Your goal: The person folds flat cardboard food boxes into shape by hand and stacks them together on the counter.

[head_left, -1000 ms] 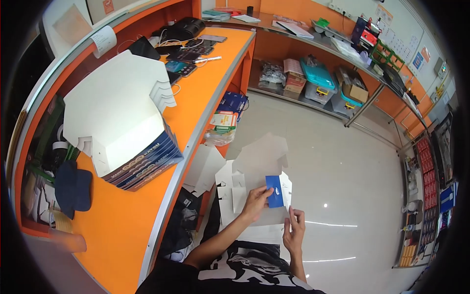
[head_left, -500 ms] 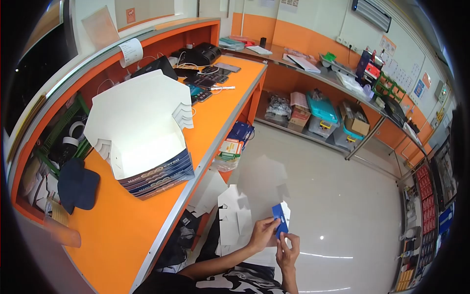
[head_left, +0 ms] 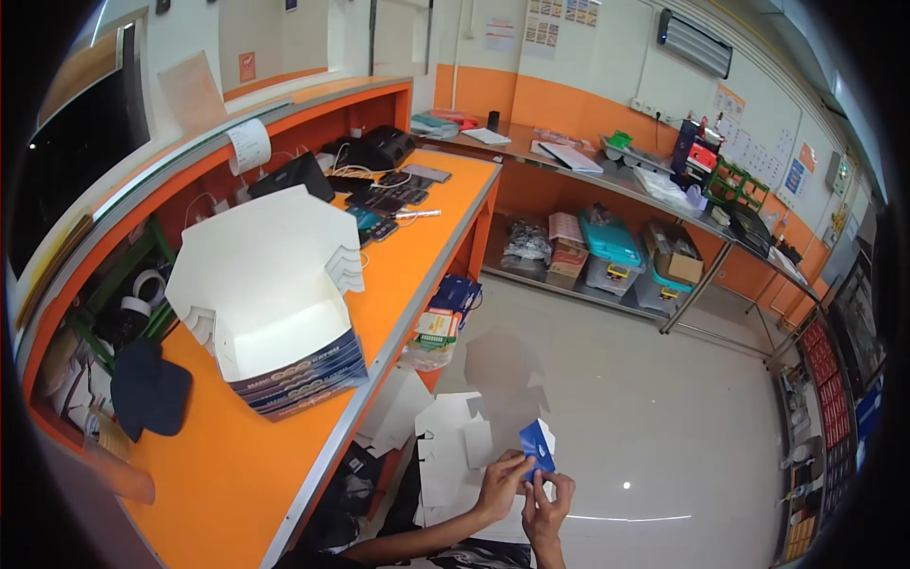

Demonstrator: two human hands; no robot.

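Observation:
Both hands pinch the blue printed panel of a cardboard box (head_left: pixel 536 444), low in the view. My left hand (head_left: pixel 500 486) has its fingertips on the panel's left lower side. At the lower right edge, my right hand (head_left: pixel 547 507) presses thumb and fingers together on it. A white corner flap sticks up at the panel's top right. Flat white cardboard (head_left: pixel 444 448) with cut edges lies below and left of my hands, over my lap. On the orange counter (head_left: pixel 227 469) stands a nested stack of folded boxes (head_left: pixel 296 384), white inside with dark blue printed sides, lids raised.
A dark cap (head_left: pixel 150 389) lies left of the box stack. Phones and cables (head_left: pixel 384 194) cover the counter's far end. White cardboard sheets (head_left: pixel 393 412) lean beside the counter. A steel table (head_left: pixel 607 171) along the back wall has bins (head_left: pixel 609 256) on its lower shelf.
The view has tilted up a little, so the room sits lower in it. My hands still grip the blue panel, which now leans and shows more of its printed face.

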